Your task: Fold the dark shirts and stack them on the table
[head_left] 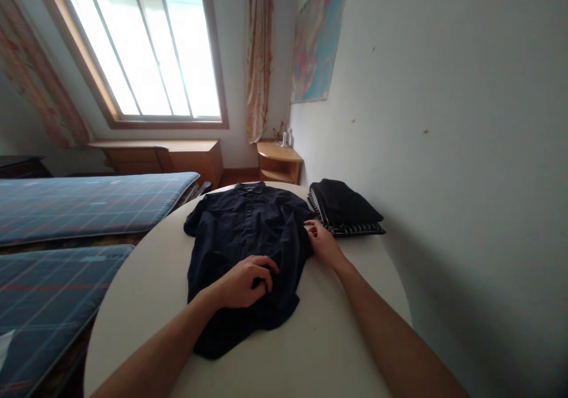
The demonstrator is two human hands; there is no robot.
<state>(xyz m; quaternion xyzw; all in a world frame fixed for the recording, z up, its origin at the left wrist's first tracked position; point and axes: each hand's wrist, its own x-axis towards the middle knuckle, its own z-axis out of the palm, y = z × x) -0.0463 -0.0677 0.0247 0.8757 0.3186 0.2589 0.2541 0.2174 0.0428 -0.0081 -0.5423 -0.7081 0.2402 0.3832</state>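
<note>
A dark navy button-up shirt (235, 226) lies front up on the round white table (146, 303). Its collar points to the far edge, and the hem spreads toward me. Over the shirt's lower middle is my left hand (246, 281), its fingers bent and apart with nothing visible gripped. My right hand (323, 245) is at the shirt's right side, just below the sleeve, with the fingertips pinched on the dark cloth. A folded stack of dark clothes (344, 203), some striped in white, rests just beyond my right hand.
A white wall (444, 149) stands close along the table's right side. To the left are plaid-covered beds (89, 206). A wooden desk (195, 146) is under the window (146, 49), and a small corner shelf (279, 151) stands behind the table.
</note>
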